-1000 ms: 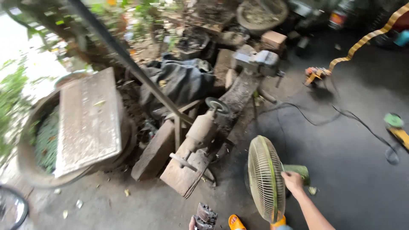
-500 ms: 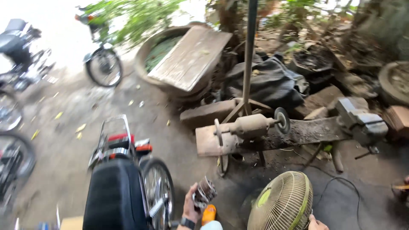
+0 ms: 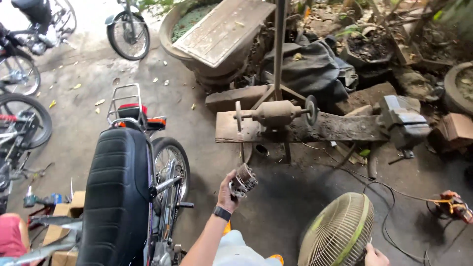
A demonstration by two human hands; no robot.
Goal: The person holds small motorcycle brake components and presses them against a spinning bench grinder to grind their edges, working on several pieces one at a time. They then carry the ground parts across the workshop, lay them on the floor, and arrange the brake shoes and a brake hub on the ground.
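Note:
My left hand (image 3: 226, 193) is raised in front of me and grips a small dirty metal engine part (image 3: 243, 181) with ribbed sides. A dark band sits on that wrist. My right hand (image 3: 375, 256) is at the bottom right edge, touching the back of a yellowish floor fan (image 3: 338, 231). Only part of that hand shows. A motorbike with a long black seat (image 3: 116, 197) stands just left of my left arm, its rear wheel (image 3: 170, 165) close to my hand.
A bench grinder (image 3: 276, 114) sits on a wooden plank (image 3: 340, 129) with a vice (image 3: 401, 120) ahead of me. Behind are a large basin topped by a wooden board (image 3: 224, 29), dark cloth and pots. Bicycles (image 3: 22, 74) stand at left. A cable (image 3: 394, 197) crosses the floor at right.
The view has swung left and down, bringing the motorbike fully into view. My left hand with the metal part has risen higher. My right hand stays on the fan.

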